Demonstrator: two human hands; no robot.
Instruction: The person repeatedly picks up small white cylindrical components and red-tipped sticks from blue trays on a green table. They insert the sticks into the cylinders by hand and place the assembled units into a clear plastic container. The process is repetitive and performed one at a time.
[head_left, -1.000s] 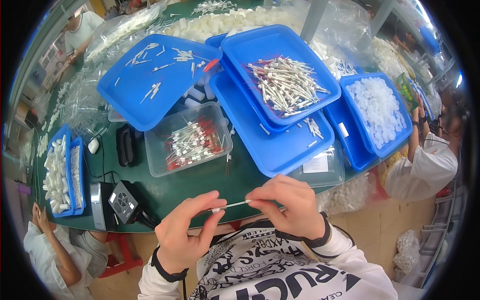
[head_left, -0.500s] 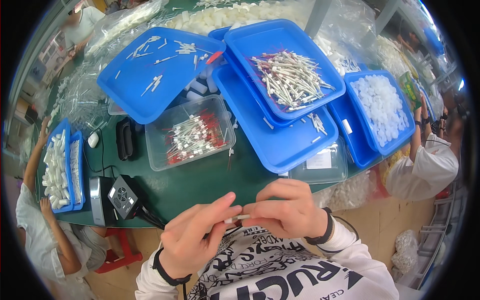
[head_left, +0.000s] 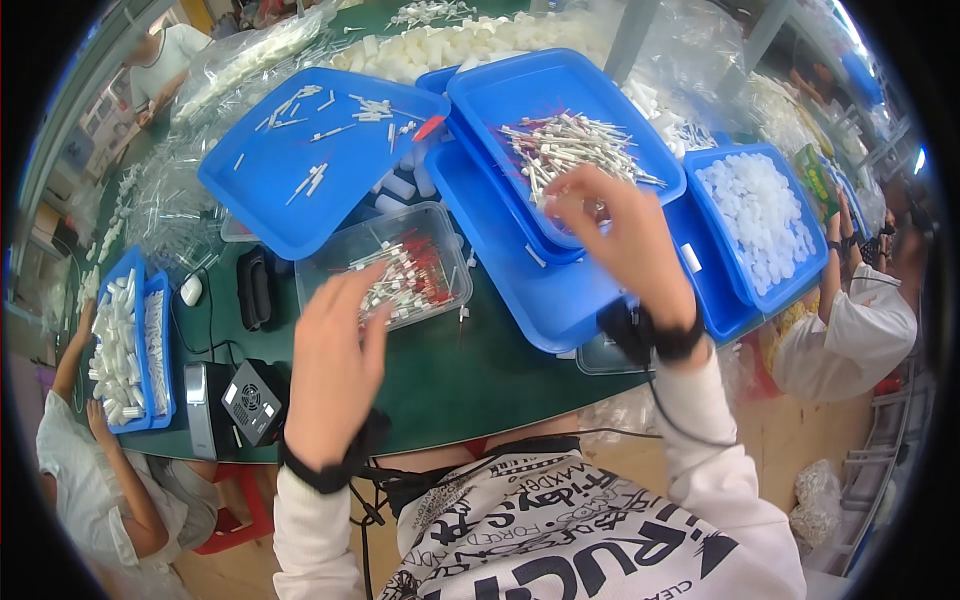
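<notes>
My left hand (head_left: 338,358) reaches over the near left part of a clear plastic bin (head_left: 459,292), its thumb and fingers apart. Inside the bin lies a heap of small white sticks with red wires (head_left: 415,275). My right hand (head_left: 630,232) is over the near edge of the upper blue tray (head_left: 520,85), fingers apart and pointing down at a pile of thin white sticks with red strands (head_left: 570,145). Its fingertips partly cover the pile's near side. I see nothing held in either hand.
Another blue tray (head_left: 250,190) at the left bears a few scattered sticks. White translucent pieces fill a blue tray (head_left: 755,215) on the right. A black fan-vented box (head_left: 254,402) and cables stand near the front edge. Co-workers sit left (head_left: 110,480) and right (head_left: 850,330).
My hands were together near my chest, with a small white stick between them. They have parted: the left has moved to the clear bin, the right to the upper blue tray.
</notes>
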